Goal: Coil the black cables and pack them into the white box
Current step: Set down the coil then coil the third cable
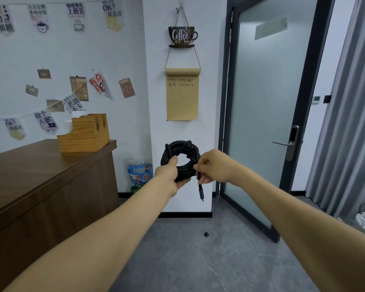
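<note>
Head view shows both arms stretched forward, with the hands meeting in front of a white wall. The left hand (170,173) grips the cable (180,159) at the lower left side of its coil, with the thumb on the front and the fingers curled under the bundle. The right hand (213,167) pinches the free end (200,189) just at the right side of the coil; this end hangs down below the hand and finishes in a slim plug.

The cable is black and matte, and it is wound in many loops into a round bundle with an open hole in the middle. The loops do not lie perfectly together; some stand a little apart at the top. It is held in the air, well above the grey floor (198,260).

I judge the coil to be light and soft, but a little springy: the loops may open if the grip becomes loose. The best place to hold is across all loops at one side, as the left hand does. The free end probably needs to be wrapped or tucked, so it cannot unwind.

To the left stands a wooden counter (40,175). To the right is a glass door (268,114). No white box is in view.
</note>
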{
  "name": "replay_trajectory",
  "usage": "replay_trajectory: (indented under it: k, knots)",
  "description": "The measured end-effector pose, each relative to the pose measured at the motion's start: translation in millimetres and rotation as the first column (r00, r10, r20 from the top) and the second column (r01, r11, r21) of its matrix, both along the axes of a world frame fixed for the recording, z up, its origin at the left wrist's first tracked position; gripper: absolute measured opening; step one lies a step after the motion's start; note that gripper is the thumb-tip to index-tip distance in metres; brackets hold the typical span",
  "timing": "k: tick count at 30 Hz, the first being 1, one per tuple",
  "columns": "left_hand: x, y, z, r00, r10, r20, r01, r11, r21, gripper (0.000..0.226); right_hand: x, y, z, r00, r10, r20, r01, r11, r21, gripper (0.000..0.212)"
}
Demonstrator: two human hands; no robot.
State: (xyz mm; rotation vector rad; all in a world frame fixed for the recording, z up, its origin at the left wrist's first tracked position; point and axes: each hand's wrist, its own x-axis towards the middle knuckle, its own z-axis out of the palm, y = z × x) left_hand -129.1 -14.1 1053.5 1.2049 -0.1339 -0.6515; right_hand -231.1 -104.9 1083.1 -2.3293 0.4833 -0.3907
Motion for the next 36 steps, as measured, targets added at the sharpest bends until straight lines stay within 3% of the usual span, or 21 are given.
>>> replay_trajectory:
  k: [12,16,23,26,36]
  knots:
    - [-3,12,-7,0.994,-0.113,-0.003,0.113,0.992,-0.049,0.035,-2,-5,-10,0.995,-0.034,0.098,0.020,0.989,0.144,0.019]
    - [-5,15,-12,0.995,-0.090,-0.041,0.085,0.991,-0.102,0.029,-6,-3,-5,0.995,-0.009,0.099,-0.022,0.951,0.309,0.022]
    - [-4,9,-10,0.999,-0.025,0.039,0.029,0.993,-0.113,0.011,-8,-3,-4,0.984,-0.021,0.178,-0.086,0.817,0.570,0.017]
    - [-4,8,-11,0.999,-0.015,0.046,0.020,0.993,-0.115,0.019,-5,-1,-7,0.978,-0.046,0.202,-0.091,0.778,0.622,0.005]
    - [-4,10,-23,0.994,0.020,0.107,-0.011,0.996,-0.083,0.039,-7,3,-9,0.991,-0.062,0.117,-0.025,0.782,0.623,0.016]
